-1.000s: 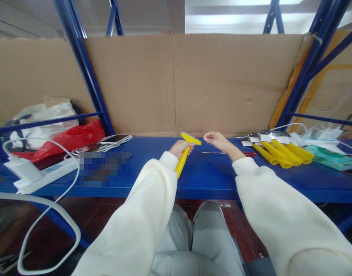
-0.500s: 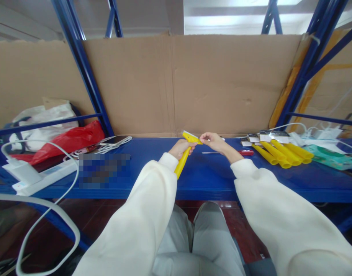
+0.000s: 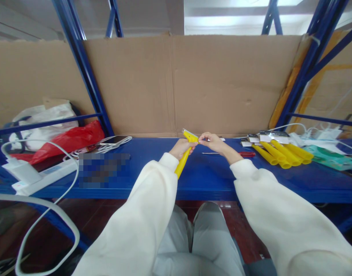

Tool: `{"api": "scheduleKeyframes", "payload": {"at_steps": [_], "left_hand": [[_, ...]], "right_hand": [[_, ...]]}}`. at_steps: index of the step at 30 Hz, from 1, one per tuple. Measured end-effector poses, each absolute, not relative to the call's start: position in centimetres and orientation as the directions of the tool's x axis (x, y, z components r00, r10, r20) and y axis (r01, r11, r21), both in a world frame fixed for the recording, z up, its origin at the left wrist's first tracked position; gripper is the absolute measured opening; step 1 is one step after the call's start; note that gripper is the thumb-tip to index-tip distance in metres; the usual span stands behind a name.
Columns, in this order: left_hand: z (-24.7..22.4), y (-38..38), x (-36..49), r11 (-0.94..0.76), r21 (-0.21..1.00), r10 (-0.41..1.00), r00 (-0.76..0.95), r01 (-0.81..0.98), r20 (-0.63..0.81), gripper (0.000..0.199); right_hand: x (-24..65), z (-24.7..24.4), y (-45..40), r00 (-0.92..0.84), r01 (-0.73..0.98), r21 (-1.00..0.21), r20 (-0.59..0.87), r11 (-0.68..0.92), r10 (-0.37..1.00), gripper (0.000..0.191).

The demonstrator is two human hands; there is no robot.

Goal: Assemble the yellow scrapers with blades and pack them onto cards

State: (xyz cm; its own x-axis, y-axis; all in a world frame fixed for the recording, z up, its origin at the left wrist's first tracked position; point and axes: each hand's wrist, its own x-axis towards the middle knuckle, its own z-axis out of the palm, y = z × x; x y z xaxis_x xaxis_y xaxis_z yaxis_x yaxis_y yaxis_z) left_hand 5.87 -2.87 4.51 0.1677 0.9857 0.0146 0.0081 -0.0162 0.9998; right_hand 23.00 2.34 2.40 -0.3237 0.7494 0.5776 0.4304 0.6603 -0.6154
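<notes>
A yellow tool (image 3: 182, 163) with a long handle and a wide, pale-edged head slants above the blue table. My left hand (image 3: 181, 148) is wrapped round it just below the head. My right hand (image 3: 212, 142) is closed at the right end of the head, fingertips together; whatever lies between them is too small to make out. Behind the right wrist a screwdriver with a red handle (image 3: 247, 154) lies on the table, its shaft pointing left.
Several yellow tubes (image 3: 282, 153) lie at the right, beside small boxes (image 3: 274, 136) and a green packet (image 3: 329, 157). At the left are a phone (image 3: 115, 140), a white power strip (image 3: 49, 178), cables and a red bag (image 3: 69, 142). Cardboard (image 3: 172, 84) stands behind the blue table (image 3: 153, 153).
My right hand has shifted slightly left along the head of the yellow tool, which has tilted a little. My left hand keeps its hold.
</notes>
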Motion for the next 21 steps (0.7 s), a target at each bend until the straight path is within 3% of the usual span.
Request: {"api": "scheduleKeyframes", "payload": {"at_steps": [12,18,21], "left_hand": [[4.4,-3.0,6.0,-0.073,0.991,0.989,0.133,0.111,0.058,0.041],[4.2,-2.7,5.9,-0.067,0.993,0.988,0.142,0.098,0.053,0.039],[4.1,-2.5,5.8,-0.063,0.994,0.99,0.133,0.089,0.051,0.037]], "right_hand": [[22.3,2.1,2.6,-0.239,0.561,-0.609,0.53,0.561,0.814,0.011],[22.3,1.7,2.8,-0.229,0.538,-0.623,0.54,0.567,0.81,0.012],[22.1,1.3,2.9,-0.145,0.493,-0.691,0.534,0.528,0.833,0.012]]}}
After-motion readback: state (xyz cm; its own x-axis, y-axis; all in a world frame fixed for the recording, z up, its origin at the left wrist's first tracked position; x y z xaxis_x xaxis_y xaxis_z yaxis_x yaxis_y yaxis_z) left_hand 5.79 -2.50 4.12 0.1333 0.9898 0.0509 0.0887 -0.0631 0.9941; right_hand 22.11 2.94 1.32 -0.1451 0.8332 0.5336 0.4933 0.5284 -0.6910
